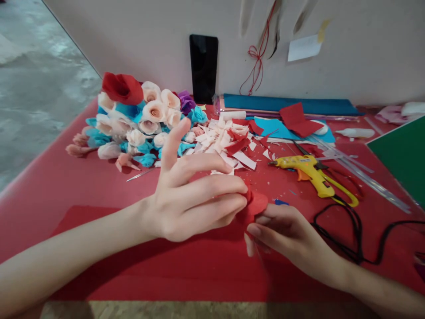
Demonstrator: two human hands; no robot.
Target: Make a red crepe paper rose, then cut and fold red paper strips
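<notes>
A small red paper piece (257,204) with a curved edge is held between my two hands, above the front of the red table (186,270). My left hand (195,195) reaches in from the left, its fingertips closed on the piece's left side, with one finger raised. From the right, my right hand (288,235) pinches the lower right edge of the same piece between thumb and fingers. Part of the piece is hidden behind my left fingers.
Paper flowers (154,110) are heaped at the back left. Paper scraps (215,137) lie mid-table. A yellow glue gun (308,170), its black cable (358,239) and clear sticks (368,177) are at the right. A black phone (203,68) leans on the wall.
</notes>
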